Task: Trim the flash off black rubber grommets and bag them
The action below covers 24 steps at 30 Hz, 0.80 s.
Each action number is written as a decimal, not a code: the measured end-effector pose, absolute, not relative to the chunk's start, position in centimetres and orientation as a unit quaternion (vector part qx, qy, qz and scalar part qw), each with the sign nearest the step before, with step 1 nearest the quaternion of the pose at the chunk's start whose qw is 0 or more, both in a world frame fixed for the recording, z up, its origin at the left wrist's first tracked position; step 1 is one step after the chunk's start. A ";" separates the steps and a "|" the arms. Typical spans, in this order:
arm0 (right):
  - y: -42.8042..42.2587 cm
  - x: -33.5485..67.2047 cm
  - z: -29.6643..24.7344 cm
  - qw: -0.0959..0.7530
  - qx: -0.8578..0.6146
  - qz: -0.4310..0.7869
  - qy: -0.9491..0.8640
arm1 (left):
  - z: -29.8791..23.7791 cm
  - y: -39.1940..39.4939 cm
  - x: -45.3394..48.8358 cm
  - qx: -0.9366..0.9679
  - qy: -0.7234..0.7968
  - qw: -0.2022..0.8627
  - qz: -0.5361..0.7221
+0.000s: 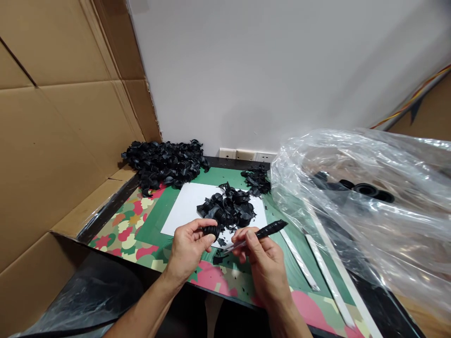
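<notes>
Two hands are at work at the near edge of the worktop (105, 213). The left hand (188, 249) has its grip closed, thumb and fingertips, on one small ribbed black rubber part (211, 230), held just above the near edge of a white sheet (183, 209). The right hand (262, 263) is wrapped around one knife (266, 230) with a black ribbed handle, its thin pale blade pointing left towards the part; whether the tip touches it cannot be made out.

There are three heaps of black rubber pieces: a large one (165, 162) at the back left, a middle one (229, 209) on the white sheet just beyond the hands, and a small one (257, 178) at the back beside the clear plastic bag (369, 225). The pieces in each are too tangled to count. Inside the bag a few black rings (366, 189) show, blurred by the film.

Three white strips (299, 260) lie on the right of the green mat (151, 225), the farthest partly under the bag. Three wall sockets (244, 154) show at the back. No writing can be read anywhere.
</notes>
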State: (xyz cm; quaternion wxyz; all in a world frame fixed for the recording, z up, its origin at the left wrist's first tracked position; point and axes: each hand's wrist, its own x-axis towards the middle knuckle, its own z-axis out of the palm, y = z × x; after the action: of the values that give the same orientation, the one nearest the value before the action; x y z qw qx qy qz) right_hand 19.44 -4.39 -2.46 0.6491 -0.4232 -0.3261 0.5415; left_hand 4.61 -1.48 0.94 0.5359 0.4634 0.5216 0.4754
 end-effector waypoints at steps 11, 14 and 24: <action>-4.6 19.4 -1.6 0.637 -0.419 0.565 -0.314 | 0.9 -0.6 4.0 0.304 0.426 0.705 0.479; -4.6 18.9 -1.3 0.626 -0.425 0.578 -0.306 | 0.8 -0.6 3.9 0.282 0.420 0.716 0.481; -4.2 18.4 -1.1 0.582 -0.472 0.537 -0.387 | 0.6 -0.7 3.7 0.250 0.413 0.736 0.474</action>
State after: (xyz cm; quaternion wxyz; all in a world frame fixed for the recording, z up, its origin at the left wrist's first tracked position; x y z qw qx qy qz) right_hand 18.43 -4.16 -1.13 0.5820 -0.4723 -0.3873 0.5369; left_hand 3.66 -0.71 0.55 0.7360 0.2499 0.4131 0.4745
